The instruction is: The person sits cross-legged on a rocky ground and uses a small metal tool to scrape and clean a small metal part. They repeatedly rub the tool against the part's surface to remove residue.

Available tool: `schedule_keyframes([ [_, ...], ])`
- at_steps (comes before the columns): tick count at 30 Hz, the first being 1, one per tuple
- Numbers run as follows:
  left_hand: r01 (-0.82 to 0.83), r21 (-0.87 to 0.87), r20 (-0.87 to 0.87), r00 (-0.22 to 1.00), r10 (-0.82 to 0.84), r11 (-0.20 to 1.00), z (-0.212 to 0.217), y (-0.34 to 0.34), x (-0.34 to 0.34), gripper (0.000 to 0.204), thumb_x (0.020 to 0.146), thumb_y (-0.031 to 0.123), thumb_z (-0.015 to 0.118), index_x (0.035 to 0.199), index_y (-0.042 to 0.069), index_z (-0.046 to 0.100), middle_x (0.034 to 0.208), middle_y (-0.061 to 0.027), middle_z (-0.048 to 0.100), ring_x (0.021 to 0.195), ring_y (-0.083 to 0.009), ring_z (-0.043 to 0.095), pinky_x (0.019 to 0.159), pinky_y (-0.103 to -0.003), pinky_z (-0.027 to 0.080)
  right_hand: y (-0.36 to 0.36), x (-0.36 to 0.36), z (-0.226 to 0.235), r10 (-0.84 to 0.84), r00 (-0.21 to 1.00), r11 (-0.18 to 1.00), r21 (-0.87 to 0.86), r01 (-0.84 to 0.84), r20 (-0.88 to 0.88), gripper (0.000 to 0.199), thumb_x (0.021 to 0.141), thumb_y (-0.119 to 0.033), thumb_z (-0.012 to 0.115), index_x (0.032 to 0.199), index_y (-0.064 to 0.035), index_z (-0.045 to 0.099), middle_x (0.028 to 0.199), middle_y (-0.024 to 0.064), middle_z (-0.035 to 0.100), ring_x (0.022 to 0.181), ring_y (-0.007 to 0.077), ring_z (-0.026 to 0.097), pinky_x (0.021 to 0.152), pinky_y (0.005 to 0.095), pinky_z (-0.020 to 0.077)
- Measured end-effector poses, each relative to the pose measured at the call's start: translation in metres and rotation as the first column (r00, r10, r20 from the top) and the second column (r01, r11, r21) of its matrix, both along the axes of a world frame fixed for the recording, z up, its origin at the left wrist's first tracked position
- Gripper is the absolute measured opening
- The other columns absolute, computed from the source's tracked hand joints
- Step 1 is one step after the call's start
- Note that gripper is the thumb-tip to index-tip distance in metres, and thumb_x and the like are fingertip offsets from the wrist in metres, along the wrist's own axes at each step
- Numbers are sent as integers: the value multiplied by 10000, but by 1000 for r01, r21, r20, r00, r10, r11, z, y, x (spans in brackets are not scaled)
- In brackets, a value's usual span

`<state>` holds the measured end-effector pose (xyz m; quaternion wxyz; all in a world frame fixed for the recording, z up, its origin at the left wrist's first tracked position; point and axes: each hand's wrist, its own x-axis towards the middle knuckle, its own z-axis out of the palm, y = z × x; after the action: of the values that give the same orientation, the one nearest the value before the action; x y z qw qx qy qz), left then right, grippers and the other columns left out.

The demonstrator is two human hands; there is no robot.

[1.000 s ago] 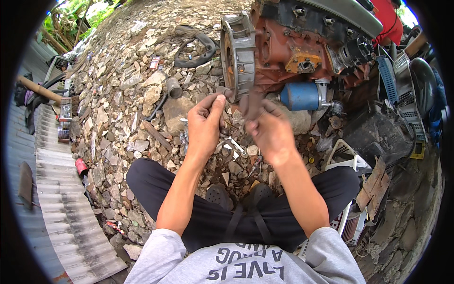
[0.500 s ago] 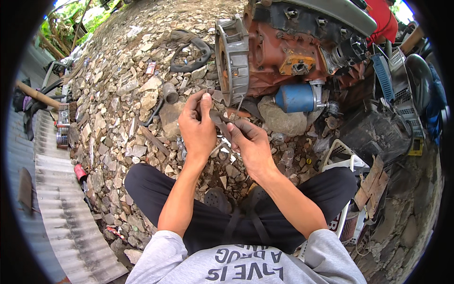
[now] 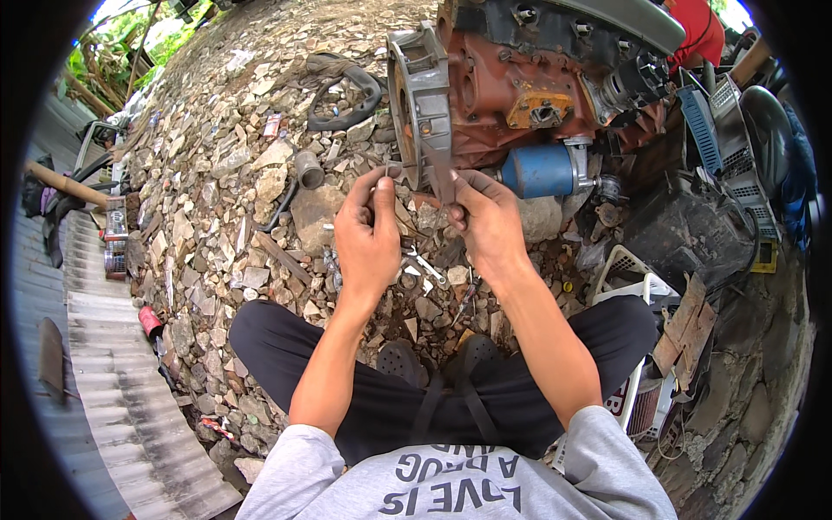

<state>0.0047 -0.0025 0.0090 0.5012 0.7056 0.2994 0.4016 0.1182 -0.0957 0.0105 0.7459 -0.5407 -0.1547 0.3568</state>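
Note:
My left hand [image 3: 371,227] is closed in a pinch, with a small dark piece [image 3: 394,171] between thumb and forefinger; its kind is too small to make out. My right hand [image 3: 490,218] grips a dark, flat brownish strip [image 3: 440,176], which stands up from the fingers in front of the engine's grey metal housing. A gap separates the hands. Beyond them rests a rust-red engine [image 3: 498,95] with a blue cylindrical filter [image 3: 539,171] on its near side. On the stones below my hands lies a wrench [image 3: 428,265].
Loose stones cover the ground, with a curved black rubber piece [image 3: 347,104] and a metal cylinder [image 3: 309,170] on them. At right are a black box [image 3: 689,230] and a white crate [image 3: 628,260]. Corrugated sheeting [image 3: 113,373] runs along the left. A red-clothed person [image 3: 700,35] is partly visible behind the engine.
My right hand has moved right and up, away from my left, taking the strip with it. The strip now points upward. My left hand keeps its pinch, almost in place.

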Motion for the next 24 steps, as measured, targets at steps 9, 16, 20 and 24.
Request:
schedule_keyframes([
  [9, -11, -100, 43, 999, 15, 995, -6, 0, -4, 292, 1025, 239, 514, 1074, -19, 641, 687, 31, 547, 608, -35, 446, 529, -224, 357, -6, -20, -2, 18, 996, 992, -124, -8, 84, 250, 952, -218, 630, 822, -8, 670, 689, -33, 545, 651, 60, 438, 581, 250, 353],
  [16, -56, -167, 88, 994, 71, 984, -11, 8, -1, 301, 1023, 268, 517, 1092, -3, 629, 609, 69, 464, 530, -24, 394, 479, -223, 312, -12, -53, -12, 110, 960, 982, -177, -65, 258, 219, 934, -201, 653, 858, 5, 656, 699, -11, 553, 687, 71, 472, 614, 244, 398],
  [20, 124, -307, 120, 989, -91, 944, -1, 0, -6, 289, 1019, 258, 527, 1109, 0, 621, 618, 53, 474, 528, -20, 423, 455, -209, 312, -9, -7, 1, 72, 991, 992, 114, -59, -112, 190, 949, -190, 642, 865, -20, 659, 701, -31, 551, 621, 59, 425, 558, 233, 351],
  [24, 285, -614, 370, 928, -51, 736, -7, 1, -4, 291, 988, 238, 589, 1155, 0, 589, 650, 28, 522, 515, -42, 466, 457, -199, 375, -19, -46, 12, 222, 975, 972, -75, -222, 1, 180, 959, -182, 633, 926, -9, 674, 740, -35, 562, 633, 39, 437, 556, 207, 335],
])
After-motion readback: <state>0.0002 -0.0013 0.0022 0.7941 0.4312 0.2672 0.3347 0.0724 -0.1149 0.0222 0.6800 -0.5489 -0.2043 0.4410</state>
